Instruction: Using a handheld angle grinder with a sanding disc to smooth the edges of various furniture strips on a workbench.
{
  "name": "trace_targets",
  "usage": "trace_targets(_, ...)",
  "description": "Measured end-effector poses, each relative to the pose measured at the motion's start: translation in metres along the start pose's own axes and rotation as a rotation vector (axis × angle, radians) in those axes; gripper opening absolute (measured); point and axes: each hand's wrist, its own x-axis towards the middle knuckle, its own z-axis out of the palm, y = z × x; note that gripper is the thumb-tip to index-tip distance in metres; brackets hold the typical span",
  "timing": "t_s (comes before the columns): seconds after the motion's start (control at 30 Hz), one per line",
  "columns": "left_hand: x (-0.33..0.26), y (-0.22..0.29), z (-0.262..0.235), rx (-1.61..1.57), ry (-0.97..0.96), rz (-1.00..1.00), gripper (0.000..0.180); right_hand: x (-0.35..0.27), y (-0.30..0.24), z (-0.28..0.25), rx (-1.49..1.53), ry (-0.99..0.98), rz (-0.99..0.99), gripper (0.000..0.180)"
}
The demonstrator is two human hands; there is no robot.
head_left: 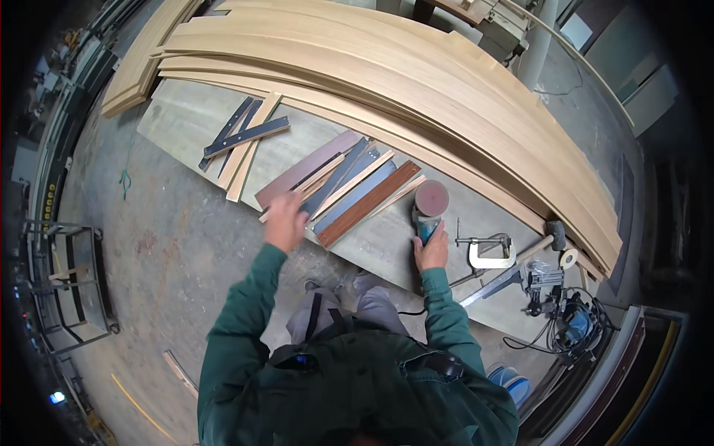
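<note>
My right hand [431, 251] is wrapped round the teal body of an angle grinder [427, 223]. Its round reddish sanding disc [432, 199] faces up at the far end. Smeared by motion, my left hand [284, 221] is over the near ends of several strips, and its grip cannot be made out. Among these strips are a wide mauve board [309, 169], thin pale wood strips [364, 178], dark grey strips [338, 181], a blue-grey strip [357, 197] and a red-brown board [370, 204]. They lie side by side, slanting across the grey worktop [375, 241].
Long pale planks [372, 56] are stacked along the worktop's far side. More dark strips [245, 137] lie crossed at left. At right are a C-clamp [491, 253], a hammer [555, 236], a tape roll [569, 258] and a corded power tool [576, 327]. A metal cart [78, 286] stands left.
</note>
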Motion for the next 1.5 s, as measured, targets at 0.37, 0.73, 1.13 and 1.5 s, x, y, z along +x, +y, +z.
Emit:
trace_targets(0.37,-0.068,0.172,0.084,-1.627,-1.372,-0.336,0.061,-0.032,-0.008,-0.025,1.775,-0.669,0.126,0.069)
trace_targets(0.73,-0.067,0.138,0.018,-0.641,-0.748,-0.205,0.072,-0.068,-0.071,-0.014,1.273,0.141,0.236,0.032)
trace_targets(1.13,-0.094,0.118,-0.003,-0.532,-0.938,-0.030,0.073,-0.117,-0.071,0.010,1.550,0.122,0.539,0.046)
trace_targets(1.5,0.019,0.063,0.084,0.047,-0.250,-0.030,0.065,-0.124,-0.005,-0.015,1.975,-0.289,0.137,0.055)
